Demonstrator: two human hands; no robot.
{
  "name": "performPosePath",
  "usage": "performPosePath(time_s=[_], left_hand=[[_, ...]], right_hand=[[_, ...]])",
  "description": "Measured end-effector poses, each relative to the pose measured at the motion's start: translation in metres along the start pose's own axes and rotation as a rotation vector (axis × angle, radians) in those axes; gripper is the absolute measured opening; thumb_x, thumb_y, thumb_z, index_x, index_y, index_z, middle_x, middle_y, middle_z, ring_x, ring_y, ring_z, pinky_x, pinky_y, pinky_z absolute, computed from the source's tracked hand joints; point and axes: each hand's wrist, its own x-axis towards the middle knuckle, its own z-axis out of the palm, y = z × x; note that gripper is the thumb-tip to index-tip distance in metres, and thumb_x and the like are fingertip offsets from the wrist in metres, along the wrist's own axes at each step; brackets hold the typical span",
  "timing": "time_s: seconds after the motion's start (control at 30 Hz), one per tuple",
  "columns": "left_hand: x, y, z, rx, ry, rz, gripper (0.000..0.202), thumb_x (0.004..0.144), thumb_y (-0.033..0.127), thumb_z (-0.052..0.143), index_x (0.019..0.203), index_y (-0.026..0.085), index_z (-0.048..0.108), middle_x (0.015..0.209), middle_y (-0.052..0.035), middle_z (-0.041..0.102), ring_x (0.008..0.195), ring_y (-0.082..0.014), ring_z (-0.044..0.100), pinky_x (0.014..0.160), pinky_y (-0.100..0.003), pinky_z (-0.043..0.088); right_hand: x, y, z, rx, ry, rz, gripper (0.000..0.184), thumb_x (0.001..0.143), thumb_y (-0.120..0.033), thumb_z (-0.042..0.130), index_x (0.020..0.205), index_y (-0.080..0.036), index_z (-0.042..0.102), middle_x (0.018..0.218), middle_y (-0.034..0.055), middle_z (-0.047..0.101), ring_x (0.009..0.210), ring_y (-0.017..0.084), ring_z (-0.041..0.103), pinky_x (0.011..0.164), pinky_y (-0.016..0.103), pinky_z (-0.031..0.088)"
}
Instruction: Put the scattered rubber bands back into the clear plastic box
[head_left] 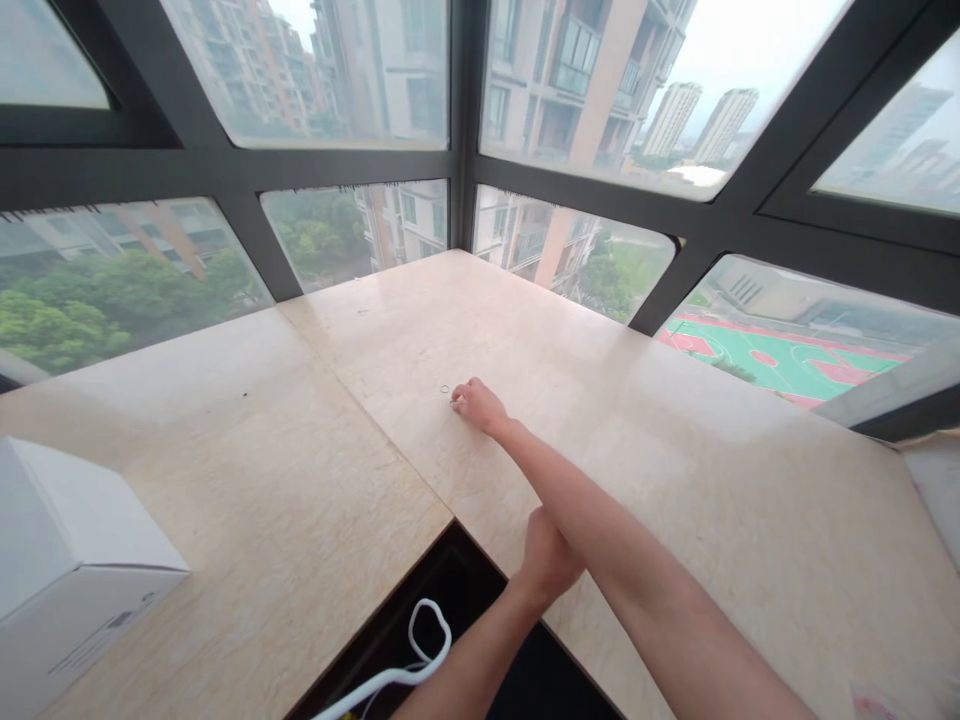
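My right hand (pixel 478 405) reaches out over the pale marble-patterned counter (pixel 420 360). Its fingers are curled together at the tips, and a tiny pale bit shows there, too small to name. Just beyond those fingertips lies a small thin ring (pixel 445 389) on the counter, apart from the hand. Nearer to me, my left hand (pixel 553 560) is at the counter's front edge, under and against my right forearm. Only its back and wrist show; the forearm hides its fingers.
A white box (pixel 82 560) stands at the left. Below the counter's inner corner is a dark recess with a looped white cable (pixel 431 640). Dark-framed windows (pixel 463 130) border the counter's back. A small dark speck (pixel 244 394) lies on the left part.
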Motion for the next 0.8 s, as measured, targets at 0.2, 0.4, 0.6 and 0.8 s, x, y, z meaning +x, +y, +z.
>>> performPosePath(time_s=[0.2, 0.4, 0.6, 0.8], left_hand=[[0.002, 0.005, -0.002, 0.151, -0.036, 0.052, 0.019, 0.081, 0.030, 0.055, 0.068, 0.017, 0.061, 0.071, -0.0062, 0.066, 0.071, -0.0222, 0.059, 0.056, -0.028, 0.038], [0.007, 0.005, -0.001, 0.272, -0.019, 0.161, 0.019, 0.077, 0.018, 0.051, 0.059, 0.016, 0.058, 0.065, -0.0055, 0.065, 0.058, -0.0170, 0.055, 0.052, -0.027, 0.030], [0.010, 0.007, -0.001, 0.267, 0.002, 0.195, 0.016, 0.075, 0.015, 0.053, 0.061, 0.016, 0.061, 0.061, -0.0021, 0.061, 0.054, -0.0136, 0.051, 0.053, -0.026, 0.031], [0.011, 0.006, -0.001, 0.160, 0.041, 0.259, 0.017, 0.083, 0.022, 0.052, 0.078, 0.017, 0.067, 0.069, -0.0012, 0.066, 0.055, -0.0124, 0.053, 0.060, -0.026, 0.040]], right_hand=[[-0.002, 0.005, -0.002, 0.088, -0.015, 0.008, 0.011, 0.083, -0.010, 0.059, 0.076, -0.018, 0.062, 0.097, 0.0065, 0.057, 0.082, 0.017, 0.057, 0.071, 0.027, 0.040], [-0.019, 0.009, -0.006, 0.386, 0.042, 0.017, 0.016, 0.082, -0.008, 0.056, 0.070, -0.019, 0.052, 0.079, 0.0003, 0.058, 0.071, 0.012, 0.054, 0.068, 0.025, 0.040], [-0.060, 0.023, -0.030, 0.836, 0.148, 0.086, 0.012, 0.083, -0.027, 0.058, 0.076, -0.019, 0.053, 0.067, -0.0034, 0.058, 0.050, 0.009, 0.052, 0.049, 0.023, 0.039], [-0.126, 0.038, -0.063, 1.217, 0.286, 0.156, 0.033, 0.068, -0.040, 0.077, 0.087, -0.017, 0.064, 0.078, 0.0026, 0.069, 0.059, 0.010, 0.060, 0.053, 0.022, 0.046]])
